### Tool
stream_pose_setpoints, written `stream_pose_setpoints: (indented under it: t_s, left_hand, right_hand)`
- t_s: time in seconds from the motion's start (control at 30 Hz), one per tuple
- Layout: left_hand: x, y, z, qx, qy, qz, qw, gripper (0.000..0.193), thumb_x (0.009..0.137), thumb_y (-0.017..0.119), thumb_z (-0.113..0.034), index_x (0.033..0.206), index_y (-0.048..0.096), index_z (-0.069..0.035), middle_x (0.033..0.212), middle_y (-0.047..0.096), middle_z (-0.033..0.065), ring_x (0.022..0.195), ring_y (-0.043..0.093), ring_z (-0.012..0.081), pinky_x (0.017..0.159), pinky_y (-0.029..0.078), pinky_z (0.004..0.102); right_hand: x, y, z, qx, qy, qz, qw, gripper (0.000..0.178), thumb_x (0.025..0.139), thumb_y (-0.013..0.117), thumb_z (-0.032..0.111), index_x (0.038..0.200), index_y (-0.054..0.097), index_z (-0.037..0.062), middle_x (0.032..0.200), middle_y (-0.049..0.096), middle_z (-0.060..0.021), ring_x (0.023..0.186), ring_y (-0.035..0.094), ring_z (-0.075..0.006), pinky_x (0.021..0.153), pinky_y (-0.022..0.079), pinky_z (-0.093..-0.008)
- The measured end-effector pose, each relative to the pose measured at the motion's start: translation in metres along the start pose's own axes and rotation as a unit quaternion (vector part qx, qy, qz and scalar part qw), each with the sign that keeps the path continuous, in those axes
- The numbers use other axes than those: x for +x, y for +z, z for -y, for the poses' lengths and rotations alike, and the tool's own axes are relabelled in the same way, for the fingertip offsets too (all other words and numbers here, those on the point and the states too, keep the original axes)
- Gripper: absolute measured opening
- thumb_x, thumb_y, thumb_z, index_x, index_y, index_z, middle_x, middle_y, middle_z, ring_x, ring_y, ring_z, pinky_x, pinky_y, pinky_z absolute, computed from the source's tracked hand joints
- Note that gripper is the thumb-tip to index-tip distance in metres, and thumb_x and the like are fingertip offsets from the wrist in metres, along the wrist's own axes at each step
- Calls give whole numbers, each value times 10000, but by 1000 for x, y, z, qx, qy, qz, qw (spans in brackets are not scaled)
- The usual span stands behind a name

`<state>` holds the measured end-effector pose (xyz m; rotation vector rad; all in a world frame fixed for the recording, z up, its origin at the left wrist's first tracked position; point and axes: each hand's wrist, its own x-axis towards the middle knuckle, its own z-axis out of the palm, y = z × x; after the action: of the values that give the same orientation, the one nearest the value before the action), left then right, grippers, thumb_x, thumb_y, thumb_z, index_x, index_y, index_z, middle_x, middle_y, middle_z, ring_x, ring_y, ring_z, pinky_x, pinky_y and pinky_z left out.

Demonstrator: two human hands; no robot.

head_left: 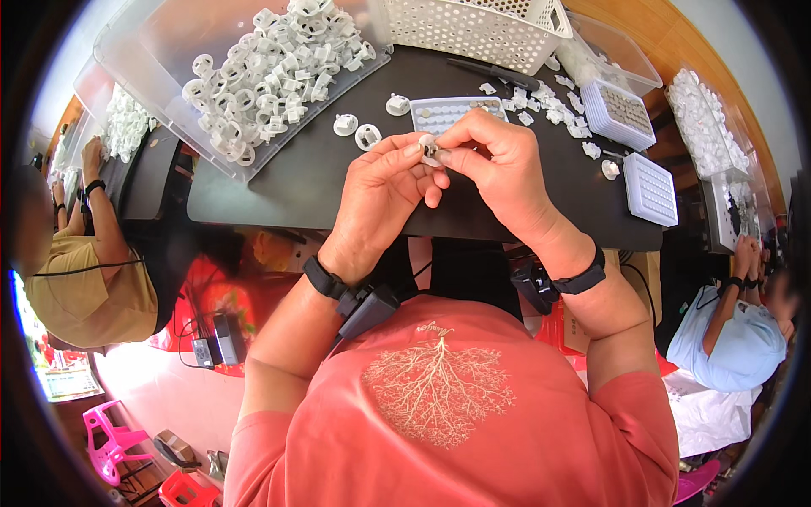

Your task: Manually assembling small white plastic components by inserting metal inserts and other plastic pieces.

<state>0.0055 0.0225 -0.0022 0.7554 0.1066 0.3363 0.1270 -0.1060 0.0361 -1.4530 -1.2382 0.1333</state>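
My left hand (380, 190) pinches a small white round plastic part (428, 157) between thumb and forefinger, just over the table's near edge. My right hand (507, 165) is closed at the same part, thumb and forefinger against its right side. Whether those fingers also hold something smaller is hidden. Behind my hands lies a pale tray (419, 115) with small round silvery pieces in its pockets. Left of the tray are loose round white parts, among them one ring-like part (367, 137) and one with a raised middle (345, 125).
A clear bin (245, 169) heaped with white parts stands at the left. A white perforated basket (473, 34), a dark pen-like tool (481, 69), scattered white pieces (549, 106) and stacked trays (621, 114) are toward the back and right. Other people work at both sides.
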Motion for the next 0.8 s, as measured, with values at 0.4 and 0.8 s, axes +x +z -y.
stream_pose_setpoints:
  t_s: [0.4, 0.8]
  left_hand:
    - [-1, 3, 0, -16, 9, -29, 999, 250, 990, 612, -139, 1136, 598, 65, 968, 669, 167, 788, 677, 257, 619, 524, 345]
    - [-4, 1, 1, 39, 12, -20, 999, 300, 1027, 544, -198, 1191, 578, 50, 993, 655, 152, 837, 656, 236, 624, 486, 312]
  right_hand:
    - [4, 3, 4, 293, 258, -20, 920, 48, 833, 702, -61, 820, 673, -26, 748, 669, -78, 606, 636, -136, 552, 478, -249]
    - [8, 2, -6, 321, 311, 7, 895, 23, 810, 674, -16, 822, 661, -1, 711, 662, -74, 559, 620, -140, 522, 421, -248]
